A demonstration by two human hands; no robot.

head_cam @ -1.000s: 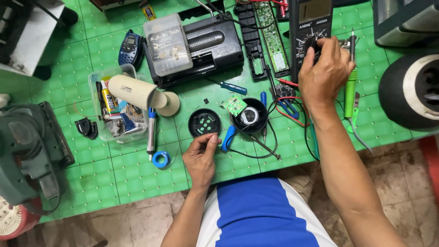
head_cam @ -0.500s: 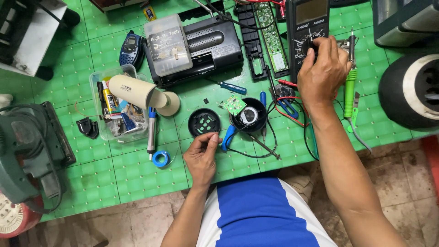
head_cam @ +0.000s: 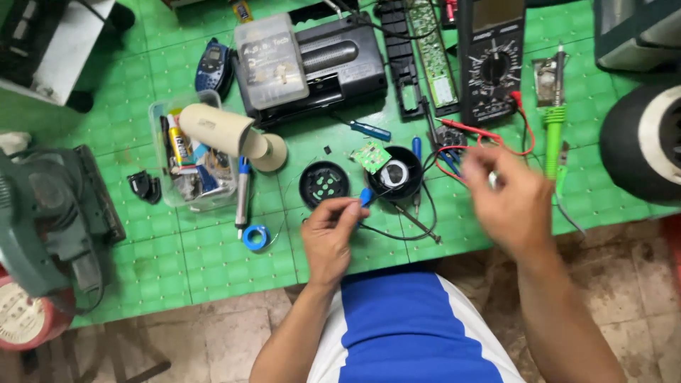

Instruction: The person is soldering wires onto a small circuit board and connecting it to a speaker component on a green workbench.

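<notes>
My left hand (head_cam: 328, 237) is near the table's front edge, thumb and forefinger pinched on the blue handle of a small tool (head_cam: 366, 196). Just beyond it sit a black round cap (head_cam: 324, 183) and a black round housing (head_cam: 397, 174) with a small green circuit board (head_cam: 371, 156) leaning on its rim. My right hand (head_cam: 509, 204) is blurred, with curled fingers, over the red probe leads (head_cam: 477, 132) in front of the black multimeter (head_cam: 491, 60). Whether it holds anything is unclear.
On the green mat: a black radio (head_cam: 344, 60) under a clear box (head_cam: 271, 62), a clear tub (head_cam: 186, 159) of tubes, a white cylinder (head_cam: 216, 130), a blue tape roll (head_cam: 255, 237), a green soldering iron (head_cam: 553, 131). A green machine (head_cam: 42, 213) stands left, a black speaker (head_cam: 642, 142) right.
My right hand left the multimeter dial and swept down toward the front edge. My left hand lifted off the mat and closed its fingers on the blue-handled tool.
</notes>
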